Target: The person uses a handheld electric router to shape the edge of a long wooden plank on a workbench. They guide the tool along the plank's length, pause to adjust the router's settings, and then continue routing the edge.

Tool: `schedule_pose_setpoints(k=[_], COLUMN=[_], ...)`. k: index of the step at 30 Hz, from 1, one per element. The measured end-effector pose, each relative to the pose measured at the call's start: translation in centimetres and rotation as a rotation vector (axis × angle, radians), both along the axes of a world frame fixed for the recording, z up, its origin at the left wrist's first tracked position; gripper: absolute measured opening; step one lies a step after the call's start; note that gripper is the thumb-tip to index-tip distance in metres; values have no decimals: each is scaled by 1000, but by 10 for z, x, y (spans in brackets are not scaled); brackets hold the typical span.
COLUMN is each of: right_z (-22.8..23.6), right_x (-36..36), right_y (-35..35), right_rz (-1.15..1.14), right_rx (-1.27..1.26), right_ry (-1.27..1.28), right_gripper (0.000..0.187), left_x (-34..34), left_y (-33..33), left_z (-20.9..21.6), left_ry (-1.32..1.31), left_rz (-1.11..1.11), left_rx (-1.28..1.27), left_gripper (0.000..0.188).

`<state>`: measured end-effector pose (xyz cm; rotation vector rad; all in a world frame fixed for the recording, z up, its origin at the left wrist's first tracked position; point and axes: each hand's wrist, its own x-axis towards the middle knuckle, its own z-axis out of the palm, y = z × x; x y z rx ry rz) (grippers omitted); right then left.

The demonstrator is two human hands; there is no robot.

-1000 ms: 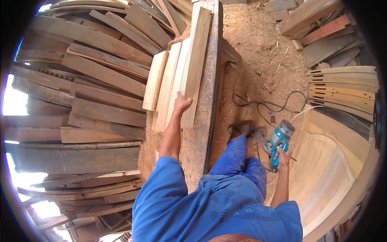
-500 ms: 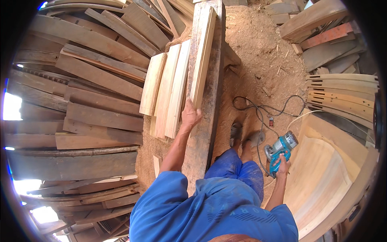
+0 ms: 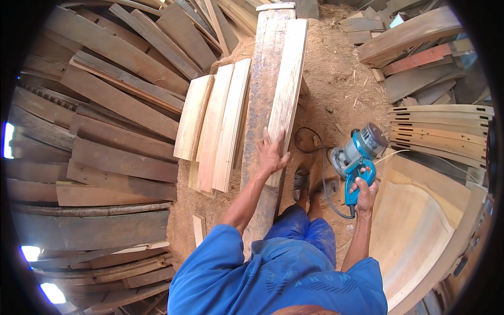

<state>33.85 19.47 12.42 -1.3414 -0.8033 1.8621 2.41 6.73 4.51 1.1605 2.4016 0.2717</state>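
Observation:
My left hand (image 3: 272,156) rests on the near part of a long pale wooden board (image 3: 288,84), its fingers and thumb spread. This board lies lengthwise along the right edge of a narrow, worn wooden bench (image 3: 261,79), its broad face up. In my right hand (image 3: 365,196) is a teal and grey handheld router (image 3: 358,157), gripped by its handle and raised off to the right of the bench. Its dark cord drops from the handle and loops behind the tool. Left of the bench, several pale boards (image 3: 212,131) with shaped edges lean side by side.
Stacked dark planks (image 3: 115,152) fill the left side. Sawdust (image 3: 336,68) covers the ground. At right stand slotted curved wooden pieces (image 3: 441,126) and a large pale carved panel (image 3: 415,226). A thick curved timber (image 3: 409,35) lies among offcuts at far right.
The board has shifted to the bench's right edge and turned, now showing its broad face. My left hand has loosened and moved right. The router has risen, carried by my right hand.

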Motion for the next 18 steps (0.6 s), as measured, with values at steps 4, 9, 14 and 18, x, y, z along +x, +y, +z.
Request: schedule_pose_setpoints(k=[4,9,14,18], right_z=[36,69,79,60], right_x=[-24,-52,-71,-77], right_y=[2,-12,-25,-39], right_rz=[76,86,121,200], right_rx=[130,205,176,137], right_ry=[10,13,53,52], right_gripper=[41,41,41,43], left_x=[-38,-52,-75,-63], left_y=[62,97,64,25], left_z=[-11,-9,-39,-36], left_ry=[14,-26,40,-58], left_rz=[50,95,80,216], left_rx=[31,12,152,135], left_gripper=[96,95,90,60])
